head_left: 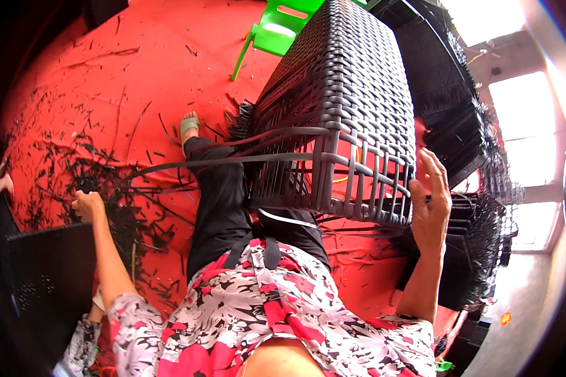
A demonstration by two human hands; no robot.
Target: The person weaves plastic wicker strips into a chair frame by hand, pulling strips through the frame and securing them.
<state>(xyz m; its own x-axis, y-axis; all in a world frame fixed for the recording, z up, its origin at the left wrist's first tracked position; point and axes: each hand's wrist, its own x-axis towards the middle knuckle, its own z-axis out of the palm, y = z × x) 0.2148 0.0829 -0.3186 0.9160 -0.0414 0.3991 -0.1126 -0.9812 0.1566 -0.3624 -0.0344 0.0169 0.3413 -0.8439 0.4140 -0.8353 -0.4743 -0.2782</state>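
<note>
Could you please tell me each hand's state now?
Left hand: curled closed; whether it grips a strip cannot be told.
Right hand: open, at the woven piece's edge.

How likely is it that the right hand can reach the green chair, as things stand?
Probably not directly: the dark woven piece stands between the right hand and the green chair, which also looks rather far away.

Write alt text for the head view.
Partly woven, dark-grey, boxy wicker piece with loose flat strips, the person's right hand at its right edge and left hand stretched leftward, above red sheeting littered with black scraps.
</note>
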